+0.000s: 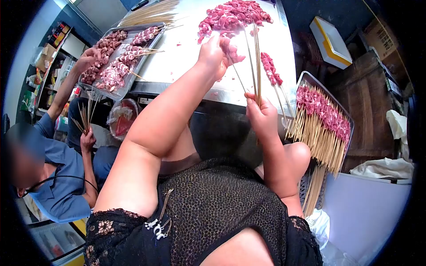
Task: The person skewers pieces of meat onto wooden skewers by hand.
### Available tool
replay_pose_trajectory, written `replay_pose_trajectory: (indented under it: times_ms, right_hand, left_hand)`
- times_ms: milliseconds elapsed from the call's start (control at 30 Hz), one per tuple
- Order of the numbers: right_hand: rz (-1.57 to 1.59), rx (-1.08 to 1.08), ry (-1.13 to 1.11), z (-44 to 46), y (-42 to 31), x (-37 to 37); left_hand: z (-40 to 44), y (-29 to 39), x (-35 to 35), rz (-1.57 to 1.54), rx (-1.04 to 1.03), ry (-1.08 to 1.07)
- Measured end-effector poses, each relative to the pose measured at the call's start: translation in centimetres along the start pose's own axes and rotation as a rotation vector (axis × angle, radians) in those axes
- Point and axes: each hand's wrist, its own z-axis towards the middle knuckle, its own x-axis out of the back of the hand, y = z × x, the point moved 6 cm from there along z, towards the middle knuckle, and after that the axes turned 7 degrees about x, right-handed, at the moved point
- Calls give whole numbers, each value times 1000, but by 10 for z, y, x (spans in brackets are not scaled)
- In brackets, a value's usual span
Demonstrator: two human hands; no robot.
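Note:
My left hand (pixel 214 57) is closed on raw meat pieces (pixel 231 51), close to the large pile of cut meat (pixel 230 17) on the metal table (pixel 177 62). Lower and to the right, my right hand (pixel 262 116) grips several thin wooden skewers (pixel 256 66) pointing up. One of these leans left, its upper end reaching the meat at my left hand. Beside them, loaded meat skewers (pixel 270 68) lie on the table's right part.
At right, a tray (pixel 348 116) holds rows of loaded skewers. At left, a co-worker (pixel 66 164) holds skewers (pixel 85 117) and reaches to a metal tray of meat (pixel 128 91). Bare skewers (pixel 148 15) lie at the back. A white-yellow box (pixel 330 44) stands right.

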Motion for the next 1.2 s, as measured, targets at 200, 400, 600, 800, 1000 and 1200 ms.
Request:
replay_pose_trajectory:
  times_ms: [200,400,600,800,1000,1200]
  right_hand:
    - [228,-108,-23,-2,3,-5]
    - [150,-75,32,0,6,-1]
    - [185,-26,73,6,0,5]
    - [303,90,174,14,-15,16]
    - [238,66,152,11,-13,24]
    - [227,48,146,6,-5,27]
  left_hand:
    - [4,-8,1,12,-7,-53]
    - [-7,-32,-8,105,75,-78]
    - [-23,-63,-22,298,78,-195]
    - [-21,-59,-44,660,-116,-438]
    - [69,46,5,1192,-821,119]
    - [93,3,21,1878,-1141,115]
